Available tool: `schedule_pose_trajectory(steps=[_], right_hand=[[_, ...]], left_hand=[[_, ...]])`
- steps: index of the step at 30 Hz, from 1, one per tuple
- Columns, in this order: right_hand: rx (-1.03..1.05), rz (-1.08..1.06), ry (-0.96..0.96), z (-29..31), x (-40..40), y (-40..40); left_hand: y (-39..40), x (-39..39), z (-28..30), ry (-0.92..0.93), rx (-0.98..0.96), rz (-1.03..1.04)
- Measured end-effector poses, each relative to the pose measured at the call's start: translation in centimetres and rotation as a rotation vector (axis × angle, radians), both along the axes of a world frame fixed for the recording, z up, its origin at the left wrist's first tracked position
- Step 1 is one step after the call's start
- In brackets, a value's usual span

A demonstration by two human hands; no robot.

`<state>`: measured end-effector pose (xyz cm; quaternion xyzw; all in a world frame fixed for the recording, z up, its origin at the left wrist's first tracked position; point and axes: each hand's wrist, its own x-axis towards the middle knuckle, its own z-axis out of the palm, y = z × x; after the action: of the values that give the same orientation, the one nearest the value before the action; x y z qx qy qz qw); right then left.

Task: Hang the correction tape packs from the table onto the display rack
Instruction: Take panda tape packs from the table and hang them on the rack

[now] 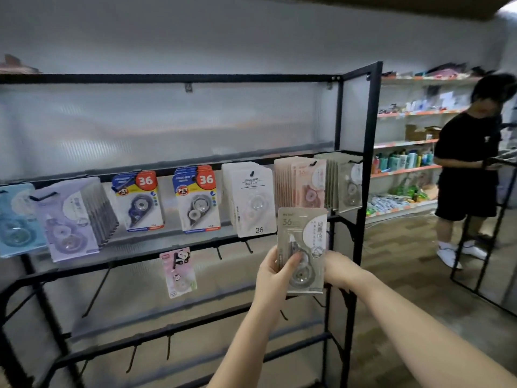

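The right hand [340,268] is mostly tucked behind the grey pack [302,249], so its fingers don't show. The blue pack [16,219] gets cut off by the left edge, and the far shelves [405,141] are too blurry to read.

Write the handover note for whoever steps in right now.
Left hand and right hand both grip one grey correction tape pack, held upright in front of the display rack, below the matching grey stack.
Done: the upper row of hooks is filled; one pink panda pack hangs on the row below.
Left: hang the held pack. Lower hooks are bare. The table is out of view.
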<state>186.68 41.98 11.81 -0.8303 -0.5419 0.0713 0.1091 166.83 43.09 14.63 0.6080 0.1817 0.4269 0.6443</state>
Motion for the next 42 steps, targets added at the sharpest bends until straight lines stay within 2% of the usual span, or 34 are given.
schedule_pose_trajectory(steps=[10, 17, 26, 34, 42], right_hand=[[-0.016, -0.237, -0.073, 4.3, 10.6, -1.4], [-0.026, -0.330, -0.081, 5.7, 17.1, -1.4], [-0.155, -0.173, -0.140, 5.2, 22.8, -0.3], [-0.117, 0.041, -0.155, 4.9, 24.4, 0.9], [-0.069, 0.164, -0.127, 4.6, 25.4, 0.7]], left_hand=[[3.3, 12.7, 2.2, -0.067, 0.096, -0.173], [5.0, 21.4, 3.9, -0.086, 0.183, -0.152], [5.8, 28.0, 3.2, -0.032, 0.142, 0.062], [6.3, 30.0, 0.6, -0.002, 0.127, 0.198], [4.7, 30.1, 2.3, -0.100, 0.143, 0.250]])
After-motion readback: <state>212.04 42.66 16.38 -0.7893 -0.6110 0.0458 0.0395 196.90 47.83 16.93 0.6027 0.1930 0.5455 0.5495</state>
